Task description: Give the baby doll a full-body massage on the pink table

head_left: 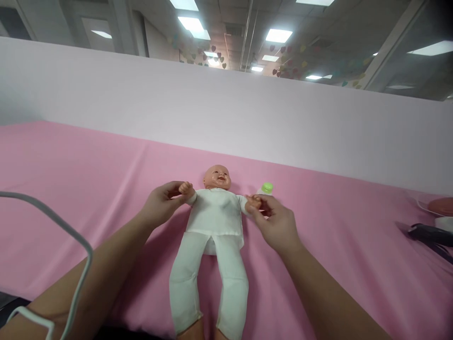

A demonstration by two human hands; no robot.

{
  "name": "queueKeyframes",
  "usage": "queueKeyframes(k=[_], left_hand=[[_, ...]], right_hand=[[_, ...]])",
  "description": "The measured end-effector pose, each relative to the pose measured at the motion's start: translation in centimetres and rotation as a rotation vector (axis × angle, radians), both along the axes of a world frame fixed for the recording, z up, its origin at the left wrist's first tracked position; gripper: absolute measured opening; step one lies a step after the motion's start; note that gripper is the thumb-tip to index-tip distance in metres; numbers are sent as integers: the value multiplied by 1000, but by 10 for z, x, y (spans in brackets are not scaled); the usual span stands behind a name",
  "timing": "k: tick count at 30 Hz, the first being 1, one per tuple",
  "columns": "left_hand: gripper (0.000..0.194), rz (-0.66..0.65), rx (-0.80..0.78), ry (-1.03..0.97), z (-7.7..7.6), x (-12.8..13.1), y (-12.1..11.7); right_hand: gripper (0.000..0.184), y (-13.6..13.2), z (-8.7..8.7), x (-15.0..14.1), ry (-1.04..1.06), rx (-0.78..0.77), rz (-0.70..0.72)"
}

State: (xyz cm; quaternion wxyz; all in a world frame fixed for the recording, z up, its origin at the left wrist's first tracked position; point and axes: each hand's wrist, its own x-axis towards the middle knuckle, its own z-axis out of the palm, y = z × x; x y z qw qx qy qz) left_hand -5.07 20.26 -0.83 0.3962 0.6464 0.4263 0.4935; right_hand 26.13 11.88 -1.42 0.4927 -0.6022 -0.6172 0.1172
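Observation:
A baby doll (214,222) in a white suit lies on its back on the pink cloth (88,179), head toward the far wall, legs toward me. My left hand (161,205) is closed round the doll's small hand on the left side. The doll's other hand is pinched in the fingers of my right hand (276,222). Both doll arms are stretched out sideways. A small bottle with a green cap (266,188) stands just behind my right hand.
A white partition wall (226,108) rises behind the pink surface. At the far right edge lie a black object (430,233) and a reddish round thing (442,206). A white cable (67,231) loops across the lower left.

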Motion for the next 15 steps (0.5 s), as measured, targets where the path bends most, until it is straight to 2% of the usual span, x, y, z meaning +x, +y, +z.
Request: queueKeyframes(k=[2,4,7,10,12,15], left_hand=[[40,57,-93,-160,-4,-7,11],[36,126,-208,-272,-9,-14,22],[29,269,-398,-369,-17,-26,39],[16,383,-575,-455,-24,-35,51],[14,403,-611,-465,-26,-37,54],[24,382,-552,-418,-23,-36,50]], right_hand=[[41,11,-5,17,158,-81,-151],[46,23,-12,34,327,-151,-220],[49,37,-24,57,585,-268,-243],[41,41,-32,72,696,-421,-218],[38,40,-34,77,724,-496,-186],[37,37,-32,79,751,-544,-147]])
